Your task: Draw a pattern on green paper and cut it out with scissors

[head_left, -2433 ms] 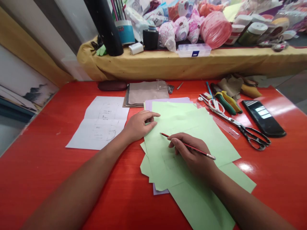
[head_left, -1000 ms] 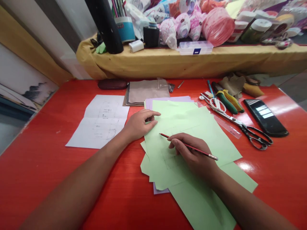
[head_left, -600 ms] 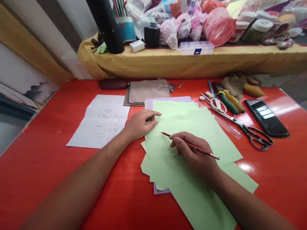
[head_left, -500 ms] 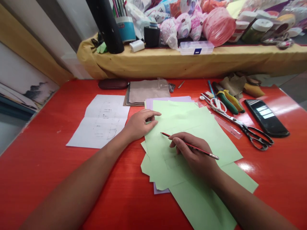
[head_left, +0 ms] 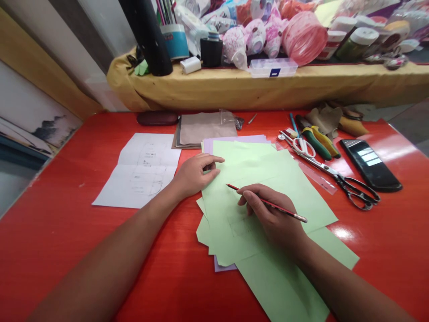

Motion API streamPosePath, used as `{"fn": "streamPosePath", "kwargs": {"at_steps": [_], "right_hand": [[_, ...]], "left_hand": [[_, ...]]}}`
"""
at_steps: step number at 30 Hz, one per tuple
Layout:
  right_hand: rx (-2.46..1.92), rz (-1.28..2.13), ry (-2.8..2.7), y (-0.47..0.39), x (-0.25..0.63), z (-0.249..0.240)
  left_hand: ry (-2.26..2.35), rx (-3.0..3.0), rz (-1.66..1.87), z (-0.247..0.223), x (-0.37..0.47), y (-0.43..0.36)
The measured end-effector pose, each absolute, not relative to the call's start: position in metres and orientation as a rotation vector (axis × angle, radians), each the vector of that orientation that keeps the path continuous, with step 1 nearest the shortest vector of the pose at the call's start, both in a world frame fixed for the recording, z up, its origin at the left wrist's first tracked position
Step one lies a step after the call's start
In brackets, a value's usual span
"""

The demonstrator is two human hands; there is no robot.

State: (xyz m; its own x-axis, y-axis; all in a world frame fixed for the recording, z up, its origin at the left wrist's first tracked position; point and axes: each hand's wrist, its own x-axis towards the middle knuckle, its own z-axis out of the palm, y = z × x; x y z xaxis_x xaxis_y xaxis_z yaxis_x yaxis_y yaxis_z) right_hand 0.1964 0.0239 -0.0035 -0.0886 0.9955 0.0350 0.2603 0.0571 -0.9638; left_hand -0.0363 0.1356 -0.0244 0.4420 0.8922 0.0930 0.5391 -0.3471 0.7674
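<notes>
Red-and-black wooden pencil (head_left: 282, 209) pinched in the right hand (head_left: 271, 214), tip at pale green paper sheets (head_left: 254, 161) with faint lines. Empty, loosely open left hand (head_left: 197, 173) on their left edge. Left of it, creased white paper (head_left: 134, 179) with sketches. Right of the pencil hand, black-handled metal scissors (head_left: 330, 171) and glossy black phone (head_left: 370, 166).

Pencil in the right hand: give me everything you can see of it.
The pencil is slim and straight, red with dark striping, apparently painted wood, with a dark pointed tip and a pale, silvery butt end. The right hand grips it near the tip, hiding part of the shaft. It lies slanted over the green sheet, tip toward the left hand; whether the tip touches paper is unclear.
</notes>
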Motion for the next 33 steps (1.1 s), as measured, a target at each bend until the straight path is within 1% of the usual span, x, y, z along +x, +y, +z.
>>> {"fn": "streamPosePath", "kwargs": {"at_steps": [10, 16, 20, 24, 28, 33], "right_hand": [[-1.3, 1.134, -1.367, 0.026, 0.202, 0.0], [-1.273, 1.11, -1.262, 0.032, 0.203, 0.0], [-1.265, 1.065, -1.222, 0.036, 0.204, 0.008], [-1.233, 1.004, -1.245, 0.036, 0.209, 0.021], [-1.206, 0.971, -1.271, 0.033, 0.216, 0.03], [-1.174, 1.008, -1.222, 0.033, 0.221, 0.03]], "left_hand": [[1.16, 2.022, 0.705, -0.024, -0.038, 0.134], [1.129, 2.114, 0.694, -0.011, -0.036, 0.128], [1.181, 1.948, 0.753, 0.007, -0.033, 0.12], [1.27, 1.641, 0.842, 0.019, -0.029, 0.116], [1.327, 1.19, 1.019, 0.011, -0.021, 0.109], [1.366, 1.132, 1.007, -0.003, -0.018, 0.084]]}}
